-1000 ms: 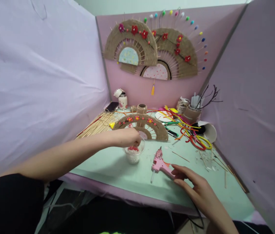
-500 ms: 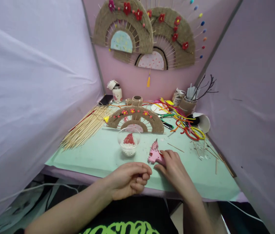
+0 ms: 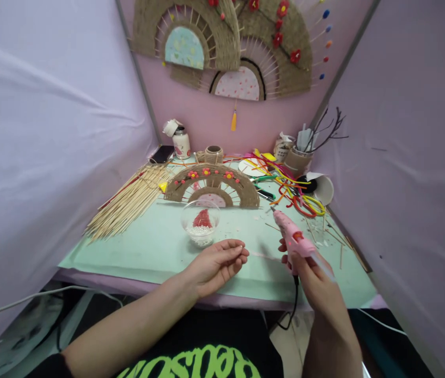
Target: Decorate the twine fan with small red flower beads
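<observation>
My right hand (image 3: 312,273) is wrapped round the handle of a pink hot glue gun (image 3: 292,233), held up above the table with its nozzle pointing away and to the left. A clear glue stick juts from its rear, and a black cord hangs below. My left hand (image 3: 222,265) is closed in a pinch, palm turned up, with a tiny white bead at the fingertips. Just beyond it stands a clear plastic cup (image 3: 200,223) holding white beads and a red piece. Behind the cup is a twine-wrapped fan (image 3: 246,191) decorated with small red flowers.
Thin bamboo sticks (image 3: 123,202) lie in a bundle at the left. Colourful pipe cleaners (image 3: 297,191) and green-handled pliers (image 3: 264,192) are at the right. A twine roll (image 3: 214,154), a jar (image 3: 182,143) and a pot of twigs (image 3: 298,160) line the back. Fabric walls enclose both sides.
My right hand has lifted the glue gun off the table and tilted it up, moving right. My left hand has risen slightly, still pinched. The view has shifted a little.
</observation>
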`<state>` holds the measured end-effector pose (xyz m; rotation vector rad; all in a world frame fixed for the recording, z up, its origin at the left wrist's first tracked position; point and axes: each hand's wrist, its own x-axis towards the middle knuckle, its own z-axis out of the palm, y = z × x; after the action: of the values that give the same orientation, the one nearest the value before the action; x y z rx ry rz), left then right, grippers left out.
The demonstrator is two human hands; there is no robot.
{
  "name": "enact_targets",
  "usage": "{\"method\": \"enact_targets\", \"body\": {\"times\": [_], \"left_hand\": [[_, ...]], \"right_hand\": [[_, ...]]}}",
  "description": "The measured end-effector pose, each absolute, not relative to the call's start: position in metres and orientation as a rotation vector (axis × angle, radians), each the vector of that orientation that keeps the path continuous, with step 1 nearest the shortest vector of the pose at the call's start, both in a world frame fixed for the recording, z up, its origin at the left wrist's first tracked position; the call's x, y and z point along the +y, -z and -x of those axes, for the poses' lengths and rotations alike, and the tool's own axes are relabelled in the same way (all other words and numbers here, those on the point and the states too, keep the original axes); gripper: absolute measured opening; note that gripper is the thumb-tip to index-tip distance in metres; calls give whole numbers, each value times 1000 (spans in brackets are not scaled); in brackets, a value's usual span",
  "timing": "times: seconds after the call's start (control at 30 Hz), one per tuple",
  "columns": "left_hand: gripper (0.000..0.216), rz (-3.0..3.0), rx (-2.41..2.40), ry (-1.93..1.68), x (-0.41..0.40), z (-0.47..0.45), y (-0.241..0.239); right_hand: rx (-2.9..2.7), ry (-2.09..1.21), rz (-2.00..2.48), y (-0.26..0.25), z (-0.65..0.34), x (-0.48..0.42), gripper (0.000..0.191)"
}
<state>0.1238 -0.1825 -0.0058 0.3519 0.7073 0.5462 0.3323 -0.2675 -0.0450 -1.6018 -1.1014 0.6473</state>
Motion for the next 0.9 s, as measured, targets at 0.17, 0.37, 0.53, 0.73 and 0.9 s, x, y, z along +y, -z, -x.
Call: {"method": "enact_targets", "body": {"times": [0.17,0.37,0.53,0.73,0.9], "left_hand": [[6,-317,697,-553,-175,-128,16],[18,-446,643,-488,-186,-111,27],[22,-589,704,-514,-191,-87,32],[18,-358,661,-529,-175,-74,32],[16,-282,638,-575,-167,-69,38]], "right_hand": [[-943,-920,1240,57,-321,-278,42],[-846,-1013,1036,56,-296,-269,38],[-698,-980,959,55,-260,-239,37],[-581,-976,882,59,-210,-198,37],[-507,-1027,871,60,-191,-183,39]]}}
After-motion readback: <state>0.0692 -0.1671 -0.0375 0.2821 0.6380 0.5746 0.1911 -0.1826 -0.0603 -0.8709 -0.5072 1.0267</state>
